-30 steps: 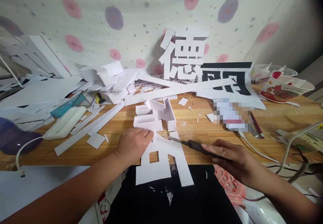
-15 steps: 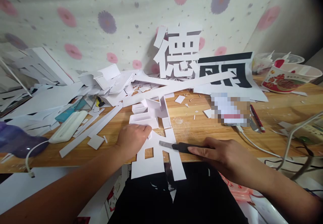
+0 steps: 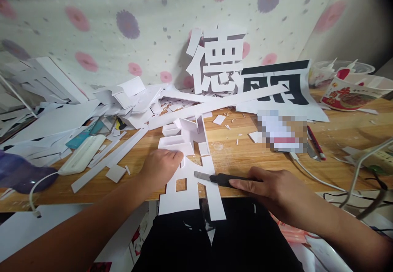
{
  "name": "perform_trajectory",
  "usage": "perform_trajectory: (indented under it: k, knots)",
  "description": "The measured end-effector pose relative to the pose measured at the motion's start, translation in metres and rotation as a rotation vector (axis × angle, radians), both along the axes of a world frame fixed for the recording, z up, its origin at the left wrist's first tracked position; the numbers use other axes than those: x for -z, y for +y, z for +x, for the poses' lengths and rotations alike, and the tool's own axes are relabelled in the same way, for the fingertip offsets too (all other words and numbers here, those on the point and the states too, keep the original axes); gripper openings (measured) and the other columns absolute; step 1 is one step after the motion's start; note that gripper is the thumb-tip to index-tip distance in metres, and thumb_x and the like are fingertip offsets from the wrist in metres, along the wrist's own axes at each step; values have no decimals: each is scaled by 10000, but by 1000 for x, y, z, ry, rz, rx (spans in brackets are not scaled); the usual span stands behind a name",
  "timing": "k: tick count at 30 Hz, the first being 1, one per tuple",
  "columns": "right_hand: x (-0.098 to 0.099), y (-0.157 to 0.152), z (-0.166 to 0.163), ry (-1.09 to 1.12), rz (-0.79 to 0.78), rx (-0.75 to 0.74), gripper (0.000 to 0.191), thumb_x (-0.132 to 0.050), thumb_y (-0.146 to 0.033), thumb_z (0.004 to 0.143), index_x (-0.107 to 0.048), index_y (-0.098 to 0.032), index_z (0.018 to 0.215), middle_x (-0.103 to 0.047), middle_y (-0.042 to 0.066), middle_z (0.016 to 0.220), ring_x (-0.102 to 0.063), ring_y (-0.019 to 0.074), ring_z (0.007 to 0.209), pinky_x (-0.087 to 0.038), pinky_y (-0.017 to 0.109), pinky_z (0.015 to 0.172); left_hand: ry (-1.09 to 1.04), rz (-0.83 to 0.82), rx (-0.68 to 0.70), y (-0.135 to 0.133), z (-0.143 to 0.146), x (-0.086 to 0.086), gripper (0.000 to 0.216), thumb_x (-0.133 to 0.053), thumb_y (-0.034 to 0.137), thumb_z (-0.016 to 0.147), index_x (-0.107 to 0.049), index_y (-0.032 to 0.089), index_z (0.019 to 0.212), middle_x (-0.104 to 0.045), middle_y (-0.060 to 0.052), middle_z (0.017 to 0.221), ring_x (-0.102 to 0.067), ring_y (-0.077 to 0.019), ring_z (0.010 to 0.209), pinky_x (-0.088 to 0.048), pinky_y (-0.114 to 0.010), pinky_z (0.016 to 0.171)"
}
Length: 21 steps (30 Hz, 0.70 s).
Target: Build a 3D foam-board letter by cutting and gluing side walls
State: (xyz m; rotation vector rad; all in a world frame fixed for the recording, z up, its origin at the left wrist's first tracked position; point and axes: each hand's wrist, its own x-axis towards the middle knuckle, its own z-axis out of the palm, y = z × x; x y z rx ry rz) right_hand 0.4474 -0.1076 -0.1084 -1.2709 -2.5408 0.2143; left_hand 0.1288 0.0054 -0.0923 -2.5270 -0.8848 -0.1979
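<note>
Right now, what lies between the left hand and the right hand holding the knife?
In the head view, the flat white cutout spans the gap between the left hand and right hand; the knife reaches onto it, blade tip on the board.

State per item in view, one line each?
left hand: pressing flat on the white cutout
right hand: gripping the utility knife
utility knife: blade out, tip on the cutout
white cutout: lying flat, overhanging the table edge
standing character: upright against the wall

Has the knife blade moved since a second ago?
Yes. The knife in the right hand has slid left across the white cutout, toward the left hand.
</note>
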Motion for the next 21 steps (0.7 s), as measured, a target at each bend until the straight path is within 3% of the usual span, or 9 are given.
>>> perform_trajectory:
  k: [4,8,14,21]
  knots:
    - [0,0,0,-11,-16,11,556,-530,-162,914,-432,-417,1397,-622,-11,906,-569,83,599,-363,206,543,-103,31,18,0,-15,3,225,-458,84,850,-616,180,722,-598,29,564,-550,-118,545,-354,-236,519]
    - [1,-1,0,2,-6,6,542,-526,-163,917,-443,-410,1393,-631,-8,921,-578,85,602,-370,205,543,-123,42,23,1,-21,6,245,-455,70,839,-658,206,859,-642,30,637,-575,-118,595,-381,-221,536]
    - [1,0,0,-6,-33,4,569,-522,-149,916,-419,-426,1402,-620,-12,923,-566,92,602,-369,210,537,5,34,8,1,-7,4,209,-489,38,733,-611,208,725,-573,22,561,-546,-158,542,-321,-260,479]
    - [-1,1,0,-5,-24,6,535,-511,-163,929,-438,-425,1390,-615,-22,886,-554,79,579,-357,200,527,150,-10,-95,-2,15,-10,238,-461,-12,687,-602,178,720,-583,-25,539,-548,-185,508,-326,-272,473]
